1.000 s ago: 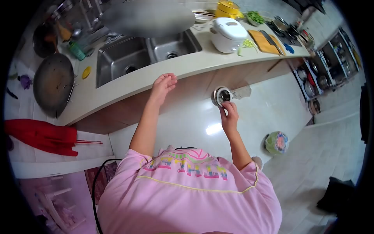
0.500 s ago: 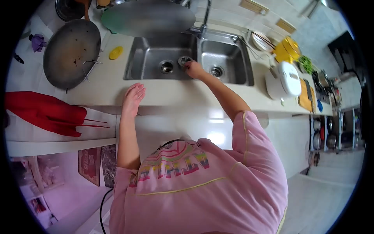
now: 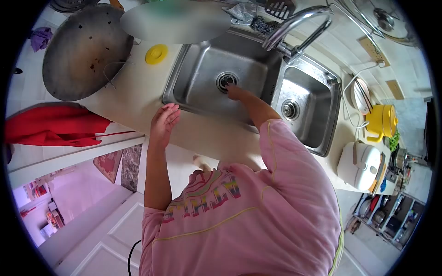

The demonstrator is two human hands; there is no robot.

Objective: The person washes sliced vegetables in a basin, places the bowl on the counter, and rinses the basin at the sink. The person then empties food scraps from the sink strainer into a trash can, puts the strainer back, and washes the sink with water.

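Observation:
My right hand (image 3: 236,92) reaches down into the larger basin of the steel sink (image 3: 198,73), its fingertips at the dark round drain piece (image 3: 227,81). The fingers look pinched on that piece, which sits in the drain opening. Over the counter's front edge, left of the sink, my left hand (image 3: 165,120) hangs with its fingers slightly curled and apart, holding nothing. The smaller basin has its own drain strainer (image 3: 289,110). A chrome faucet (image 3: 299,27) arches behind the two basins.
A large wok (image 3: 87,55) and a yellow disc (image 3: 156,54) lie left of the sink. On the right stand a white rice cooker (image 3: 360,165) and a yellow pot (image 3: 381,122). A red cloth (image 3: 55,125) hangs at the left. A blurred oval hides the top middle.
The view has turned toward the sink. My right hand has gone from near the floor, by a round container, into the large basin, and the drain piece is now at the drain opening.

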